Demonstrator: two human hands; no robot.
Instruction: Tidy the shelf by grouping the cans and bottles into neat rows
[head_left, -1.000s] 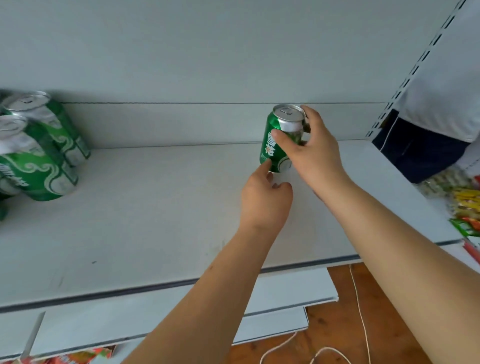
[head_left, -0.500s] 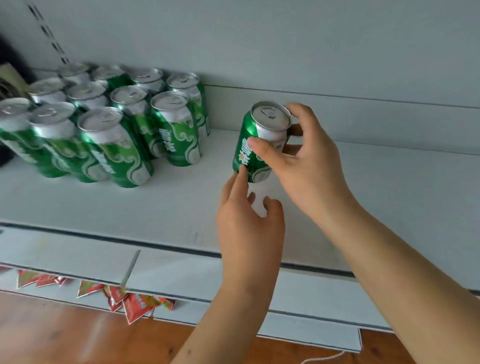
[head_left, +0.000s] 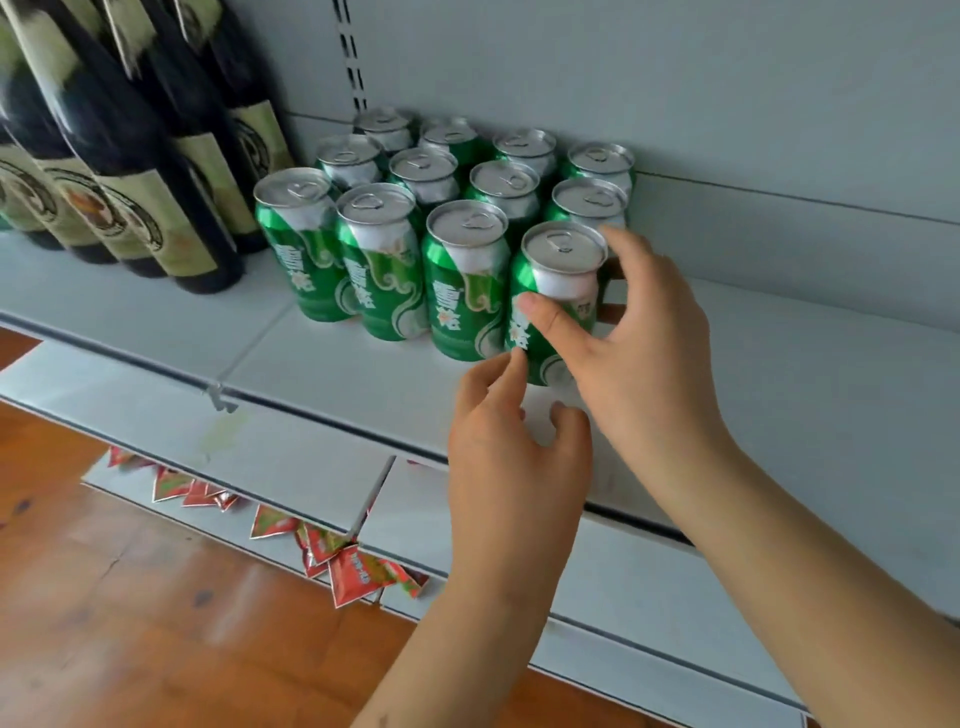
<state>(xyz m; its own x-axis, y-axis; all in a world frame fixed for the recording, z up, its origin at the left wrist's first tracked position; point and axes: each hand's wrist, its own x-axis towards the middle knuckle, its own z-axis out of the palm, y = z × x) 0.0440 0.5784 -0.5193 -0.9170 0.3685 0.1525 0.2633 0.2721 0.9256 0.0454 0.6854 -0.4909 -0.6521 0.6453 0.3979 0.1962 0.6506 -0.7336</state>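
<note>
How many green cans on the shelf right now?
12, three rows of four: front row, its rightmost can gripped by the right hand; middle row; back row. Rear cans are partly covered, but none seems fully hidden.

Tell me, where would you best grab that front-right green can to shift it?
Grip the front-right can around its upper side wall, coming from the right and front, as the right hand does now. Its left side sits tight against the neighbouring can, and more cans stand behind it.
</note>
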